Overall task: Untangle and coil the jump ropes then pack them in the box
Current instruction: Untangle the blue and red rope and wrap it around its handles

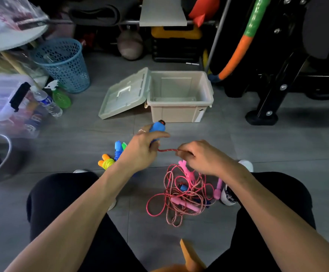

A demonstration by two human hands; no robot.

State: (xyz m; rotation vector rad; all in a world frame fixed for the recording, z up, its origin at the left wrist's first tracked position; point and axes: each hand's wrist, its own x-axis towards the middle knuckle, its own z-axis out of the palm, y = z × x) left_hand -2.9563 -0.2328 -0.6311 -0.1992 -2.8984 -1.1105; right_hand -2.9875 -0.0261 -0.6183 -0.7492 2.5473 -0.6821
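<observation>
Grey floor point(257, 150) | box point(179, 112) open | left hand point(142, 152) grips blue handle point(157, 128) | right hand point(201, 157) pinches red-white rope point(167, 150)

Tangled pink ropes point(181, 195) on floor; open beige box point(179, 99) beyond.

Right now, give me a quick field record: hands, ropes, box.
left hand: holds blue handle
right hand: pinches red cord leading from that handle
tangle: pink and red ropes heaped on floor, below right hand
coiled ropes: yellow and blue, behind left hand
box: open, nothing visible inside, lid flipped left
</observation>
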